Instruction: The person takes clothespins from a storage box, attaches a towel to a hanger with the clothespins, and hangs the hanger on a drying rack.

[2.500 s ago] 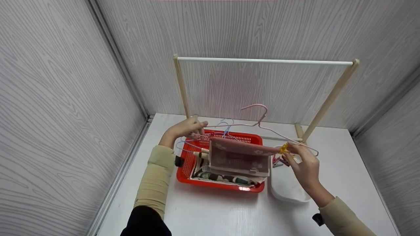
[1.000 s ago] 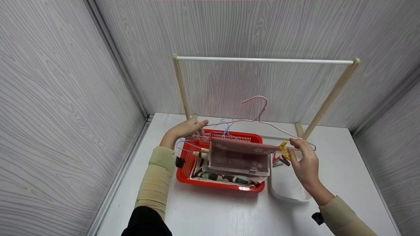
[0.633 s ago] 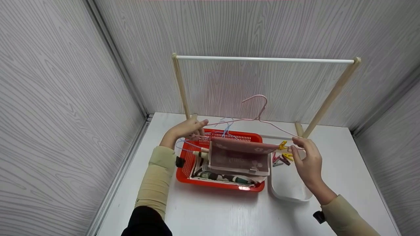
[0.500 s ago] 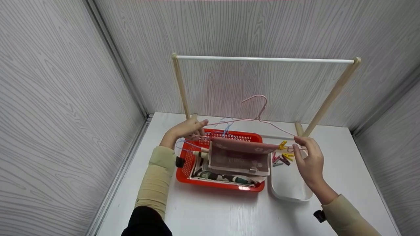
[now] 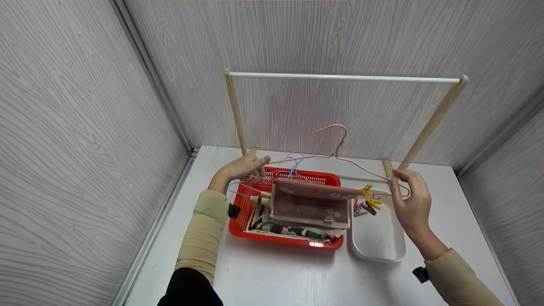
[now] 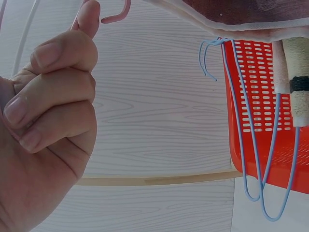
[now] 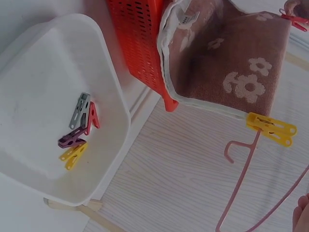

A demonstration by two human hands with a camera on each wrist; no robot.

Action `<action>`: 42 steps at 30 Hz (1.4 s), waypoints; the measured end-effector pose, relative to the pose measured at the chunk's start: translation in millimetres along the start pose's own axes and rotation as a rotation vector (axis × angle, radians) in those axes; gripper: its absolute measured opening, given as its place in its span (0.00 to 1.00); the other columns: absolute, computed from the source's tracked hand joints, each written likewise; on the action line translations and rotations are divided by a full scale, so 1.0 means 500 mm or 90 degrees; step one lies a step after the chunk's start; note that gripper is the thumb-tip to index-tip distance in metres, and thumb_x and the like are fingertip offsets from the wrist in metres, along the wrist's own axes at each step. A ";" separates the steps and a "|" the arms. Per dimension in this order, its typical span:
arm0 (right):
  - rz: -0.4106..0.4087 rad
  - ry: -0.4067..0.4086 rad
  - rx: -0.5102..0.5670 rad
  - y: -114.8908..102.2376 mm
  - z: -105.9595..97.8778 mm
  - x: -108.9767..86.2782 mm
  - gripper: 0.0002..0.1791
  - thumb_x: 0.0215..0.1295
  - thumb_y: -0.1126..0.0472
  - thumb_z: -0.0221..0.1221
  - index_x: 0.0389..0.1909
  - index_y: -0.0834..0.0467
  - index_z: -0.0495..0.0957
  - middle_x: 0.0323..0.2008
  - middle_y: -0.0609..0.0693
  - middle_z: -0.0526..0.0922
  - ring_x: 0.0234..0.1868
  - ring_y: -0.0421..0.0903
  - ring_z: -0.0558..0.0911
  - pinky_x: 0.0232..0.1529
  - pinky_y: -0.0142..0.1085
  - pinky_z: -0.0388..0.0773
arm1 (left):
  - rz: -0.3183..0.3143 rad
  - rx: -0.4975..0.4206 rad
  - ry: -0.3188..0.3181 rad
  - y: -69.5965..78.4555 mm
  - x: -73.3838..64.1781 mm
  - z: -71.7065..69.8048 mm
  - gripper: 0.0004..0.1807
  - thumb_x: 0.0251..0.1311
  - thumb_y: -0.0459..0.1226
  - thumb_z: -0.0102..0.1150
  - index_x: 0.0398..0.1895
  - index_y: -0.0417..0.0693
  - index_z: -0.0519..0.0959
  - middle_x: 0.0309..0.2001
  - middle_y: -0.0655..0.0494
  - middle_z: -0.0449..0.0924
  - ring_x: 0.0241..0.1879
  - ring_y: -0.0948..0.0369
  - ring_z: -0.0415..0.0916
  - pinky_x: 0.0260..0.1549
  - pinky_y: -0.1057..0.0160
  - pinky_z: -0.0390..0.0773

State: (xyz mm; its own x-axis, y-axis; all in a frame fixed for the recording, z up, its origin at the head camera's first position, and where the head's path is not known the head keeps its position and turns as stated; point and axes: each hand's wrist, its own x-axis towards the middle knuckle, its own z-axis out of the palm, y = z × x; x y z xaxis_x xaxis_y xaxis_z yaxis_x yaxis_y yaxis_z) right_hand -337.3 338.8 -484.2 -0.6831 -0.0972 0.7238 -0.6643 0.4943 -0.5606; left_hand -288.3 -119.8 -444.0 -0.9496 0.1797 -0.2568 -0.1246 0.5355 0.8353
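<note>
My left hand (image 5: 244,167) grips the left end of a pink clothes hanger (image 5: 335,155), its fingers curled in the left wrist view. A dusty-pink towel with white flowers (image 5: 312,204) hangs folded over the lower bar. A yellow clothespin (image 5: 366,190) clips the towel's right edge to the bar, and a red clothespin (image 7: 294,18) sits at its left edge. My right hand (image 5: 412,199) is at the hanger's right end, thumb and fingers apart around the wire. In the right wrist view only its fingertips (image 7: 301,212) show, beside the wire.
Under the towel stands a red basket (image 5: 238,223) with folded cloths and blue hangers (image 6: 256,193). A white tub (image 5: 399,250) to its right holds several clothespins (image 7: 72,154). Behind is a rack with a white rod (image 5: 344,77) and wooden posts (image 5: 433,121).
My right hand has let go of the yellow clothespin, which stays on the towel and bar. It has moved right to the hanger's end. My left hand keeps its hold.
</note>
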 end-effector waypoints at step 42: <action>0.160 -0.105 0.116 0.054 -0.007 0.009 0.05 0.71 0.73 0.64 0.36 0.72 0.87 0.28 0.25 0.81 0.32 0.21 0.81 0.37 0.14 0.76 | 0.040 0.032 -0.003 0.020 -0.013 0.004 0.37 0.75 0.64 0.52 0.31 0.37 0.85 0.17 0.59 0.76 0.11 0.67 0.68 0.15 0.69 0.72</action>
State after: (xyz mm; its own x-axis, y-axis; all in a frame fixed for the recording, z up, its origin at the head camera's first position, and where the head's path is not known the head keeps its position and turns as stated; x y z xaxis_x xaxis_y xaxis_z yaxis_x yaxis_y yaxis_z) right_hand -357.4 354.8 -494.6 -0.8618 -0.1384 0.4880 -0.5029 0.3590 -0.7862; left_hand -282.9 -114.3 -435.0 -0.9539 0.2175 -0.2070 -0.0503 0.5638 0.8244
